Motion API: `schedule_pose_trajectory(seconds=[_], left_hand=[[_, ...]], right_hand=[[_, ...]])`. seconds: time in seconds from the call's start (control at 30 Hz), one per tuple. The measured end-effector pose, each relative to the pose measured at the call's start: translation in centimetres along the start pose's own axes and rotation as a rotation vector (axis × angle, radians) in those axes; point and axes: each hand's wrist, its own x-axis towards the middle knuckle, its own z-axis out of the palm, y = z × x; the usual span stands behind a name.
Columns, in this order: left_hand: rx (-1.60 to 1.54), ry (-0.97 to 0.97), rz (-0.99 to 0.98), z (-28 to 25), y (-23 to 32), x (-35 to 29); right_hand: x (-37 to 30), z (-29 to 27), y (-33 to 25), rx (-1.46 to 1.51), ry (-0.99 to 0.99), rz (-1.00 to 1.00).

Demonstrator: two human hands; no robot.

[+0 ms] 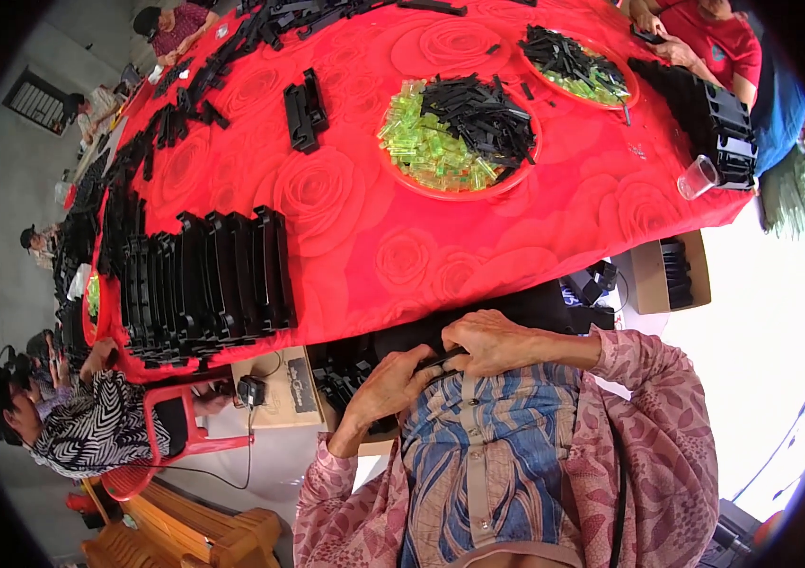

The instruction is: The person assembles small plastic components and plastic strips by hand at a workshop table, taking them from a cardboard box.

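Close to my body, just below the table edge, both hands meet on a dark, narrow plastic piece (pixel 438 361). My left hand (pixel 389 386) is closed on its left end. The fingers of my right hand (pixel 486 341) are closed over its right end, hiding much of it. Beyond them, on the red rose-patterned tablecloth (pixel 355 275), a row of long black plastic housings (pixel 208 279) is packed upright at the left. A red bowl (pixel 467 197) farther off holds translucent yellow-green pieces (pixel 426 142) and black strips (pixel 483 109).
Another red bowl (pixel 601 102) of mixed pieces stands far right, near a clear cup (pixel 698 177) and stacked black housings (pixel 734 142). One black housing (pixel 306 111) lies mid-table. Cardboard boxes (pixel 650 275) stand below the edge. A person (pixel 90 426) sits at left on a red chair (pixel 192 426).
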Motion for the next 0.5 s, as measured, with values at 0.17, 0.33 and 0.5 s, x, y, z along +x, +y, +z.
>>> schedule_pose_trajectory(seconds=[0.17,0.33,0.5], left_hand=[[0.043,0.124,0.019,0.9,0.1,-0.1],[0.071,0.128,-0.109,1.1,0.6,-0.1],[0.100,0.149,-0.050,1.4,-0.5,0.0]], right_hand=[[-0.1,0.2,0.7,0.021,0.018,-0.071],[-0.2,0.0,0.3,-0.016,0.023,-0.085],[-0.4,-0.1,0.4,0.015,0.058,-0.150]])
